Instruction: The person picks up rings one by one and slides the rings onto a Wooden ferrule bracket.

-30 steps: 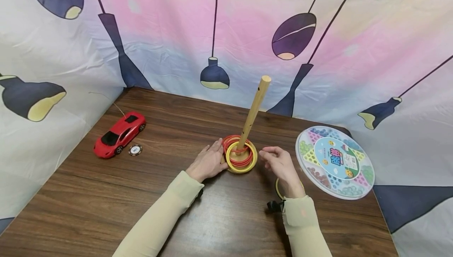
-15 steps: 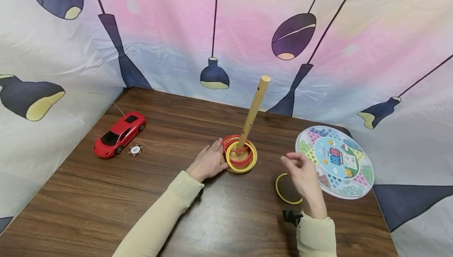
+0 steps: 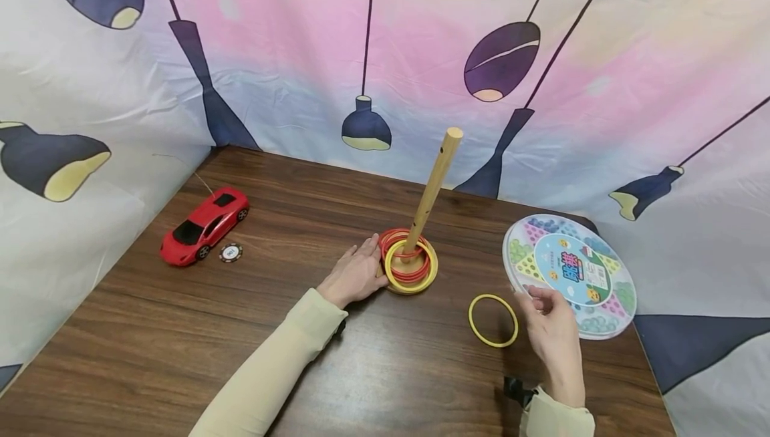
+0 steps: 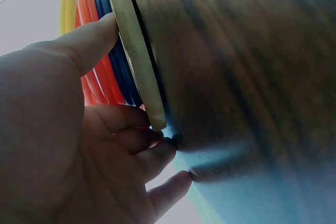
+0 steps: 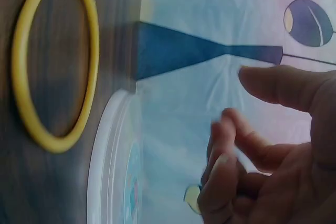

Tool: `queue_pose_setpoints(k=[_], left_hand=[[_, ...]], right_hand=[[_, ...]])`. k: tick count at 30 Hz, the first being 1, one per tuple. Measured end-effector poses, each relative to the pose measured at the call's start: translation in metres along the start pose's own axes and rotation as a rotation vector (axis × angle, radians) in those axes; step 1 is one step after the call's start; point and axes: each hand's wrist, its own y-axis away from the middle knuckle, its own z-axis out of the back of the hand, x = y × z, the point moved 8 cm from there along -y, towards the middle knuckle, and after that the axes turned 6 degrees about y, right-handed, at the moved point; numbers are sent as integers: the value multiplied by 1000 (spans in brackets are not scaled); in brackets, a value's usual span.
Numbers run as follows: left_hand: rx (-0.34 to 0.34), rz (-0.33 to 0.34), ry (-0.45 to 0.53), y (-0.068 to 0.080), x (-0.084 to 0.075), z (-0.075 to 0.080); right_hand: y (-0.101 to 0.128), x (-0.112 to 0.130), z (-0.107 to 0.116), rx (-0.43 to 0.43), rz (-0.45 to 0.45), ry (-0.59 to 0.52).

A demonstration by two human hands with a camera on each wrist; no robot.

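Wooden bench [image 3: 252, 330], lamp-print cloth [image 3: 289, 56] behind; left hand [image 3: 355, 275] relaxed against ring stand [image 3: 412, 264]; right hand [image 3: 553, 333] loosely curled, empty, beside yellow ring [image 3: 493, 320]

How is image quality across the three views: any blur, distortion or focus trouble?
Head view: evenly lit and sharp, with wide-angle bending, so the peg leans; rings and loose ring are crisp. Left wrist view: very close, the table smeared, the left hand soft. Right wrist view: the right hand blurred, the loose ring fairly clear.
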Motion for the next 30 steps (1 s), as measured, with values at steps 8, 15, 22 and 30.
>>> queue_pose_setpoints(k=[8, 15, 22, 30], left_hand=[[19, 12, -9, -1, 1, -1], [4, -1, 6, 0, 1, -1], [6, 0, 2, 0, 1, 0], [-4, -4, 6, 0, 0, 0]], right_hand=[[6, -18, -3, 23, -22, 156], [5, -29, -8, 49, -52, 217], [-1, -38, -18, 135, -40, 264], [-7, -44, -22, 180, -32, 264]])
